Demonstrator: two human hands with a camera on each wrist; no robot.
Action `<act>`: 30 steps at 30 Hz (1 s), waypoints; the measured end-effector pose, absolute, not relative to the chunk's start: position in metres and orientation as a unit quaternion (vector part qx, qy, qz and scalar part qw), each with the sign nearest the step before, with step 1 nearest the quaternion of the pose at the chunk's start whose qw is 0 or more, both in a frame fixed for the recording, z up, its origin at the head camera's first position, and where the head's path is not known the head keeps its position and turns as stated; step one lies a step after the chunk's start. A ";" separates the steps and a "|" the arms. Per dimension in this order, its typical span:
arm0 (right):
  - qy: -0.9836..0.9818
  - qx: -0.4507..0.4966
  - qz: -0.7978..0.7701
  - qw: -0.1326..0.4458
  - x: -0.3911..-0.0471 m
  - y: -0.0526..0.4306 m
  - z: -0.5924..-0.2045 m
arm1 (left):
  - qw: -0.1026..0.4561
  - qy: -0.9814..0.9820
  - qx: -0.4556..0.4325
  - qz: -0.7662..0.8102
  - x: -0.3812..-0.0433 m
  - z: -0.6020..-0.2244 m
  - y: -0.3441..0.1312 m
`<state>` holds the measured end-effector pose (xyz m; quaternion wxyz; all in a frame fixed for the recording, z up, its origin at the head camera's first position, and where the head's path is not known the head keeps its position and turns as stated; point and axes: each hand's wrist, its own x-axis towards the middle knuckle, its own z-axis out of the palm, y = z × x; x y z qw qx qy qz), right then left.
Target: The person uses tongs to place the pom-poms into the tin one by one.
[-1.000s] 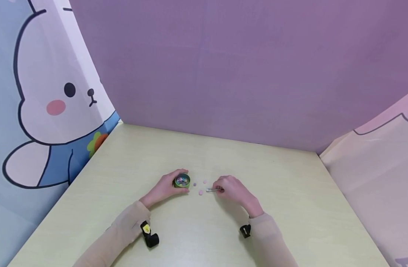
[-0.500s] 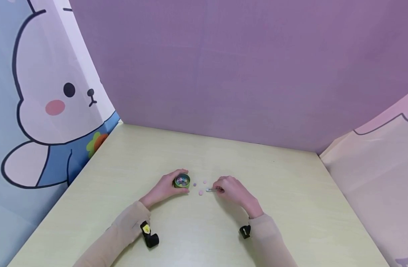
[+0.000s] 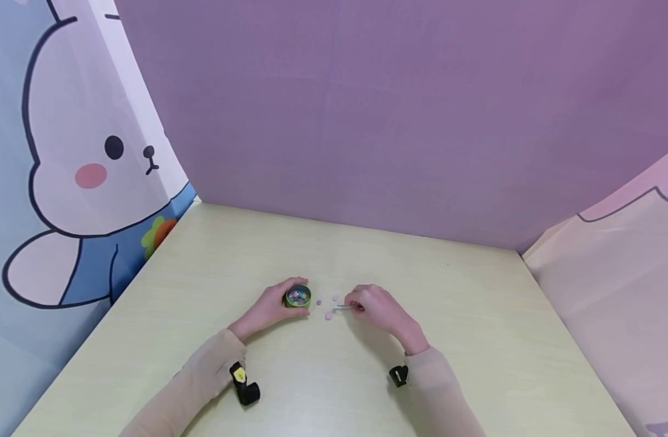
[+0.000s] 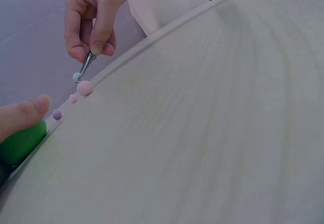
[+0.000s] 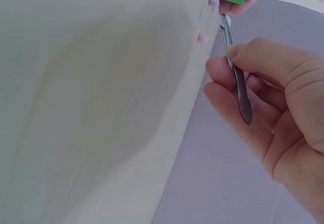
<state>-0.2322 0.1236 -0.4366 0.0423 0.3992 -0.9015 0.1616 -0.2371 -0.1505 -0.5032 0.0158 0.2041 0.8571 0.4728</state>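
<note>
In the head view my left hand (image 3: 268,308) grips a small round green tin (image 3: 301,307) from its left side, thumb and fingers around it. Several small coloured balls lie inside the tin. My right hand (image 3: 374,308) pinches metal tweezers (image 5: 241,90) between thumb and fingers, tips pointing left toward the tin. A pale mint ball (image 4: 77,76) sits between the tweezer tips. Close by on the table are a larger pink ball (image 4: 84,88), a smaller pink ball (image 4: 73,98) and a purple ball (image 4: 57,114), which is nearest the tin.
A pale wooden table (image 3: 323,376) spreads under both hands. Behind it hangs a purple cloth (image 3: 367,121), with a cartoon-printed cloth (image 3: 93,182) at the left and a pale one (image 3: 613,273) at the right. Black wrist cameras stick out from both sleeves.
My right hand has shifted slightly left with the tweezers, and the mint ball has moved left with their tips. The left hand and the tin have stayed in place.
</note>
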 end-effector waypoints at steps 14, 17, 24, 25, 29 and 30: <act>-0.892 0.418 0.161 0.064 -0.237 0.106 -0.424 | 0.018 0.855 0.206 0.476 -0.236 -0.504 -0.153; -0.891 0.419 0.163 0.061 -0.238 0.101 -0.421 | 0.017 0.855 0.208 0.475 -0.236 -0.503 -0.154; -0.893 0.420 0.154 0.055 -0.240 0.091 -0.416 | 0.022 0.852 0.209 0.479 -0.235 -0.500 -0.155; -0.893 0.420 0.153 0.053 -0.239 0.089 -0.415 | 0.021 0.852 0.210 0.479 -0.235 -0.500 -0.155; -0.893 0.418 0.159 0.042 -0.239 0.083 -0.412 | 0.021 0.850 0.211 0.483 -0.235 -0.501 -0.156; -0.893 0.418 0.163 0.040 -0.239 0.082 -0.412 | 0.021 0.849 0.212 0.483 -0.235 -0.501 -0.156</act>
